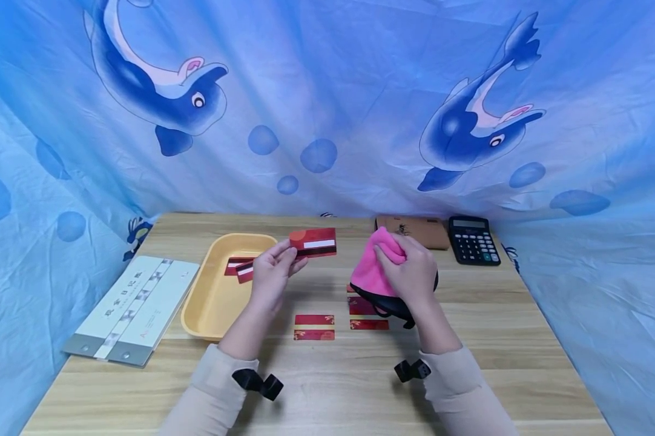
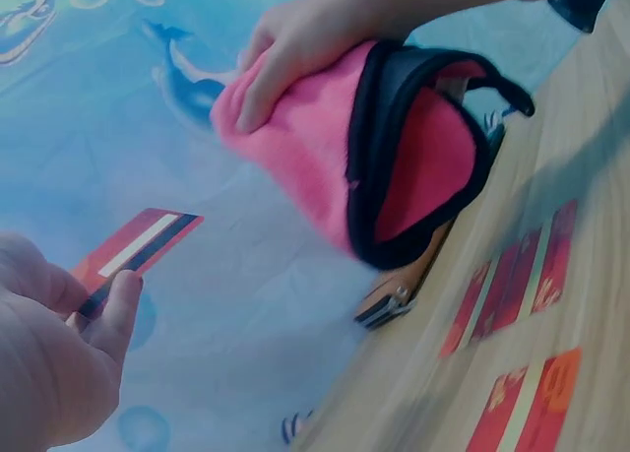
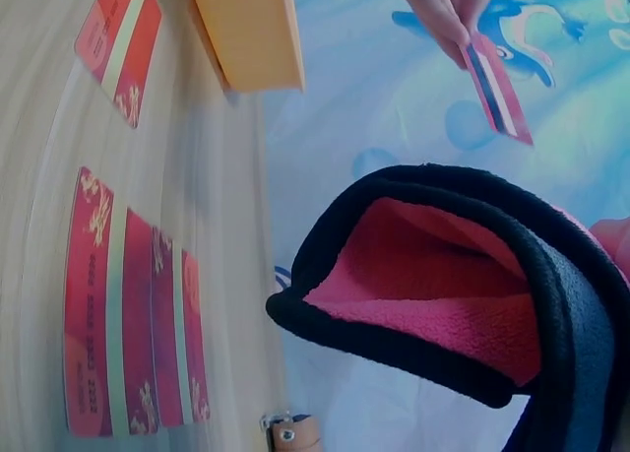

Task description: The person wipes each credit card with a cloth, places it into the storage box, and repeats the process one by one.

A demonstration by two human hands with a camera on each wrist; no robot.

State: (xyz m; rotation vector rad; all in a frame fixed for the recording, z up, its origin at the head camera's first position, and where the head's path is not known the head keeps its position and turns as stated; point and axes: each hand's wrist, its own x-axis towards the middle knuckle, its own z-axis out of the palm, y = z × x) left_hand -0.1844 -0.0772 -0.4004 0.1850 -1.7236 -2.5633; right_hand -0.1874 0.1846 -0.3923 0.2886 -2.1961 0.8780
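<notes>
My left hand (image 1: 273,272) pinches a red bank card (image 1: 313,242) by its near left corner, its back with the dark stripe and white strip showing. Over the middle right of the table, my right hand (image 1: 414,269) grips a pink fleece mitt (image 1: 372,266) with black trim, the fingers bunching its top. In the right wrist view the mitt's black-edged mouth (image 3: 423,368) gapes, showing pink lining. Below the hands, red cards with pale gold bands lie on the table: a left group (image 1: 314,335) and a right group (image 1: 368,325), the latter partly hidden by the mitt.
A yellow tray (image 1: 194,315) on the left holds red cards (image 1: 243,274), partly behind my left hand. Beyond it at far left lies a white and grey notebook (image 1: 137,309). A brown wallet (image 1: 433,233) and black calculator (image 1: 473,241) lie at the back right, before a blue dolphin curtain (image 1: 360,109).
</notes>
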